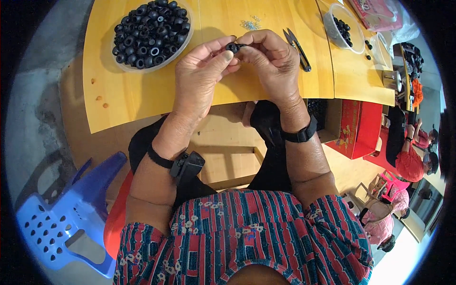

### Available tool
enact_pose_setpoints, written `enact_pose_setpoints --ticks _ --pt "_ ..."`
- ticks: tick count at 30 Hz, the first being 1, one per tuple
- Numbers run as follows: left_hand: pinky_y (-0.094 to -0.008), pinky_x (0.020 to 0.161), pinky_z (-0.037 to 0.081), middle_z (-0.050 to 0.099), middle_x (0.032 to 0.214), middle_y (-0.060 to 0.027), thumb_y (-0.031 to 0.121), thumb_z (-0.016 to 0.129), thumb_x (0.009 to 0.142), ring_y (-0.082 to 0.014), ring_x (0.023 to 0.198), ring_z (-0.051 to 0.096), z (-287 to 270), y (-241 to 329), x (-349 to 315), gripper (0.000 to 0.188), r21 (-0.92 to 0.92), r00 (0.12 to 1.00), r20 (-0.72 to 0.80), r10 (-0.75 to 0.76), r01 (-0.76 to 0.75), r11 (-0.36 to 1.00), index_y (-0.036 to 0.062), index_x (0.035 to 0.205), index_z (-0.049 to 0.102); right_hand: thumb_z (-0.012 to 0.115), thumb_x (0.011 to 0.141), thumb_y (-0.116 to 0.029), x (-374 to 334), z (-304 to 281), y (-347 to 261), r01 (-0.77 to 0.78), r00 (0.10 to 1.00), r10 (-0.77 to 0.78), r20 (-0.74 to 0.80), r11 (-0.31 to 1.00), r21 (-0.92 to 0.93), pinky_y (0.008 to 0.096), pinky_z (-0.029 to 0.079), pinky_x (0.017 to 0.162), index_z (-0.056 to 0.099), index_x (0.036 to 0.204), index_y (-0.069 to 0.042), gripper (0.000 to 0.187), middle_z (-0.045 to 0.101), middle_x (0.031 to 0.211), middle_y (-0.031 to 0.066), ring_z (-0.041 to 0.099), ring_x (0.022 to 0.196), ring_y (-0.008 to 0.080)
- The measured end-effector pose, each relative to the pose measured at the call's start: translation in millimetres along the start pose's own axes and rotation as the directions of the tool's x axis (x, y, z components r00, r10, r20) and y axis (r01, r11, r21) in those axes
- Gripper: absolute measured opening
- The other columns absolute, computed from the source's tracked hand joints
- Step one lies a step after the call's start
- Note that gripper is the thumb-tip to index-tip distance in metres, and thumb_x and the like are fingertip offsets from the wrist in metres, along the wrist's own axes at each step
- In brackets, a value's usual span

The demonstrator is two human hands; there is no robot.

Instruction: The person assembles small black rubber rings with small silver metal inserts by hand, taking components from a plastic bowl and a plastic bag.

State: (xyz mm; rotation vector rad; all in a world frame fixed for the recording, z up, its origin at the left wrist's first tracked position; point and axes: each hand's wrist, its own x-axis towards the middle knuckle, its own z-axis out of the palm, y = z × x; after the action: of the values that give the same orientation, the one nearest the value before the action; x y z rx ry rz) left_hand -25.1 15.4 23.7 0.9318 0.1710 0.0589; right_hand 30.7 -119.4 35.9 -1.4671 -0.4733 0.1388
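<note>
Upper centre of frame, just above the table's (128,104) near edge: small black piece (232,47) pinched between both hands. Left hand (197,73) has thumb and fingers closed on its left end; right hand (275,61) grips at the right end, fingertips partly hiding it. Piece looks dark, smooth, rounded, with a round hollow mouth and a narrower dark part toward the right hand. Mouth faces left and toward the camera; long axis roughly level across the frame, exact tilt hard to tell. Any marking on it too small to read. Upper left, clear tub (191,33) heaped with similar black pieces, many showing round openings. Small silvery bits (250,23) top centre; dark snips (298,50) right of the right hand, tips pointing up-left. Red carton (351,126), right of centre, bears gold-coloured print.
</note>
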Motion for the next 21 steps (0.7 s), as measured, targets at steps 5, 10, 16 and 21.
enact_pose_setpoints --ticks 5,10,16,21 --pt "-0.0254 0.076 0.053 0.060 0.094 -0.0072 0.001 0.057 0.085 -0.0110 0.080 0.059 2 -1 0 0.026 0.099 0.997 -0.036 0.062 -0.058 0.993 -0.0048 0.111 0.056 0.064 0.072 0.000 1 -2 -1 0.262 0.957 -0.287 0.038 0.801 -0.539 0.0258 0.049 0.061 0.061 0.084 -0.005 0.013 0.061 0.075 0.0076 0.062 0.069 0.0178" --pt "-0.0244 0.074 0.054 0.060 0.093 -0.0064 -0.001 0.056 0.085 -0.0106 0.080 0.059 4 -2 0 0.024 0.311 0.981 -0.008 0.191 -0.179 0.933 -0.0043 0.109 0.058 0.063 0.073 -0.001 -3 -2 -4 0.194 0.974 -0.226 0.018 0.791 -0.580 0.0268 0.049 0.061 0.061 0.085 -0.005 0.013 0.061 0.075 0.0083 0.062 0.069 0.0185" --pt "-0.0254 0.076 0.054 0.060 0.096 -0.0083 -0.001 0.055 0.085 -0.0118 0.080 0.060 -1 2 0 0.025 0.143 0.994 -0.002 0.105 -0.104 0.984 -0.0052 0.110 0.056 0.058 0.081 0.002 -3 6 -13 -0.138 0.990 0.138 -0.013 0.989 0.046 0.0233 0.052 0.067 0.057 0.088 0.004 0.008 0.062 0.080 0.0073 0.063 0.073 0.0127" --pt "-0.0256 0.076 0.054 0.060 0.096 -0.0087 0.000 0.054 0.086 -0.0120 0.081 0.060 1 4 -2 0.025 0.129 0.995 -0.011 0.099 -0.096 0.987 -0.0056 0.110 0.056 0.057 0.081 0.003 -2 8 -17 -0.147 0.989 0.147 0.002 0.986 0.078 0.0230 0.052 0.067 0.057 0.088 0.005 0.008 0.062 0.082 0.0064 0.062 0.074 0.0115"
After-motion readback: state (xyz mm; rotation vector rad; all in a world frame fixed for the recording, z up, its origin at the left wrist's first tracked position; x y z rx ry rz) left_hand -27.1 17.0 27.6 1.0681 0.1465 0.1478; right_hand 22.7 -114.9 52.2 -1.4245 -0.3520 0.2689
